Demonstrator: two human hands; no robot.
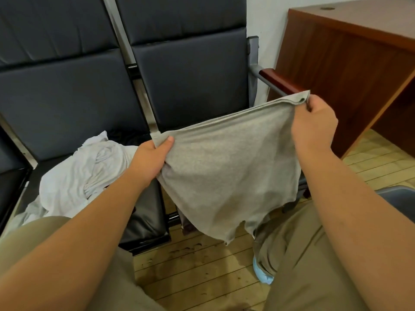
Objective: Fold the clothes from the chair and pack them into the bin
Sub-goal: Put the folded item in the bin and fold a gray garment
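Garment [229,171], grey soft jersey, hangs in the air in front of the black padded chair [190,70], its top edge pulled taut and sloping from low left to high right. White heap [89,171] lies crumpled on that chair, to the garment's left. Left hand [152,158] pinches the lower corner, thumb on top; right hand [314,126] grips the upper corner beside a small metal eyelet [302,100]. Folding likely means bringing those corners together.

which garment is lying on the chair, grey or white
The white garment, crumpled on the black chair seat. The grey garment hangs in the air, its top edge gripped by the left hand and right hand.
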